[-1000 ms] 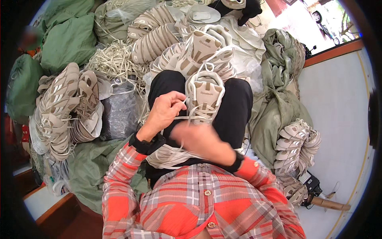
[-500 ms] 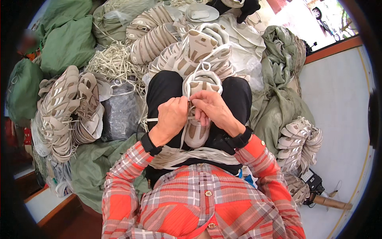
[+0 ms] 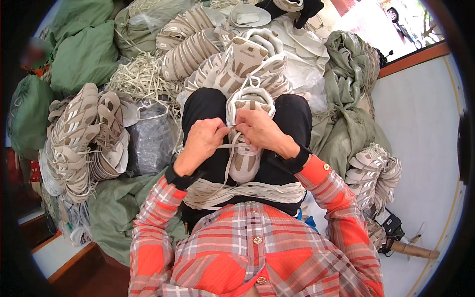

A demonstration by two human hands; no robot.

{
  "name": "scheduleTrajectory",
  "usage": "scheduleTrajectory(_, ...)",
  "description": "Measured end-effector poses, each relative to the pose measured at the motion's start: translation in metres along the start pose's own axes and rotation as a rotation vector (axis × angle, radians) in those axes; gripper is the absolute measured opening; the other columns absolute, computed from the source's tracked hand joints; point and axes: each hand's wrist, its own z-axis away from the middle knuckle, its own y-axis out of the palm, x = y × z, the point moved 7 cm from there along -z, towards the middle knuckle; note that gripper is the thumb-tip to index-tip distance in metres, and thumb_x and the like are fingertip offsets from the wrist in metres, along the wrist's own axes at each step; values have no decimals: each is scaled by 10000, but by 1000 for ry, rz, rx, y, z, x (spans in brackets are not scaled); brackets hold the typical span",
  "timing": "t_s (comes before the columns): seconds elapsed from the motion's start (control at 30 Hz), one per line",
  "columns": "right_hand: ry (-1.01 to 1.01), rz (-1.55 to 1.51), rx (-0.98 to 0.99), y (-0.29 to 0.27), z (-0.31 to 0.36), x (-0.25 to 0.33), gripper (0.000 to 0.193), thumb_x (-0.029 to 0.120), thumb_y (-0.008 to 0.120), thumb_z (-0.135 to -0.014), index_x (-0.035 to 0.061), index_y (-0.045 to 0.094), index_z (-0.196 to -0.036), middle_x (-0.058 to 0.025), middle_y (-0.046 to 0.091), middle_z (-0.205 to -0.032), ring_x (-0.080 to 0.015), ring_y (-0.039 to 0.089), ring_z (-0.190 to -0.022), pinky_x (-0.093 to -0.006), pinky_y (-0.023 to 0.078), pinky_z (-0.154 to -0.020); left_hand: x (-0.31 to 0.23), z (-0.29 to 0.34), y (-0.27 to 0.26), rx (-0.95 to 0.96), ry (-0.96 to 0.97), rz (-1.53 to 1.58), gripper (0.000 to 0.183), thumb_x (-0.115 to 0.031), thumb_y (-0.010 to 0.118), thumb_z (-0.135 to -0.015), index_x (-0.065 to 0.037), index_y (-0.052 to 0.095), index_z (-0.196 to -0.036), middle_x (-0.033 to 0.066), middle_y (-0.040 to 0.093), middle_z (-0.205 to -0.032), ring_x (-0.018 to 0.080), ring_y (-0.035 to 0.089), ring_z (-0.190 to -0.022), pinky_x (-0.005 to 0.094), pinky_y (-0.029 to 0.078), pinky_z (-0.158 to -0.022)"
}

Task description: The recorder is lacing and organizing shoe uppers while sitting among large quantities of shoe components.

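A beige and white sneaker upper [image 3: 244, 167] rests between my knees, its toe toward me and its padded collar away from me. My left hand [image 3: 202, 141] is at the left edge of its lacing, thumb and forefinger pinched on a shoelace. Lying over the tongue, my right hand [image 3: 262, 131] has its fingers closed at the same spot and grips the shoelace too; its lower fingers are curled. A loose length of pale shoelace [image 3: 228, 166] hangs down beside the toe. My fingers cover the eyelets being worked, so the lace's exact path there is hidden.
A bundle of pale laces [image 3: 237, 194] lies across my lap. More finished-looking sneakers [image 3: 247, 54] stand beyond my knees. Stacks of beige uppers [image 3: 74, 141] sit at left, others [image 3: 371, 175] at right. Loose laces [image 3: 141, 76] and green sacks [image 3: 84, 59] are heaped at the far left.
My left hand has moved slightly left and down, away from the right hand. My right hand has shifted a little left over the tongue.
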Motion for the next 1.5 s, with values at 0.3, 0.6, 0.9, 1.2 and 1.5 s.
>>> scheduleTrajectory(0.3,-165,-1004,-217,-47,33,9,111,141,488,-957,30,485,-942,-176,605,-1008,-203,652,-782,-261,519,-536,-18,66,-79,-118,270,1248,168,-214,630,-860,-72,708,-905,101,518,-1013,211,476,-964,345,377,-861)
scheduleTrajectory(0.6,-518,-1509,-538,-168,118,-71,61,-32,542,-796,18,508,-793,-75,525,-769,-205,533,-693,-387,467,-784,20,35,-54,33,-92,556,269,-25,604,-845,-43,597,-1114,-13,562,-824,33,466,-712,190,374,-586)
scheduleTrajectory(0.9,127,-241,-1600,-210,241,-145,172,92,467,-906,-53,544,-956,-106,611,-793,-191,623,-728,-295,488,-717,-58,-11,0,20,340,210,241,9,583,-810,-12,595,-1050,110,577,-879,217,561,-736,299,454,-657)
scheduleTrajectory(1.2,-203,606,-731,-45,86,-19,67,50,628,-714,98,615,-759,-48,512,-783,-255,476,-790,-360,379,-703,-86,-13,38,-27,274,-143,133,-64,569,-841,-28,609,-962,135,598,-918,324,594,-813,382,470,-687)
scheduleTrajectory(1.5,-177,677,-751,-33,71,-13,85,76,605,-634,56,568,-708,-87,507,-786,-268,472,-800,-376,352,-721,-85,-29,50,-14,160,86,170,-38,511,-860,33,632,-957,161,654,-803,268,648,-743,320,492,-688)
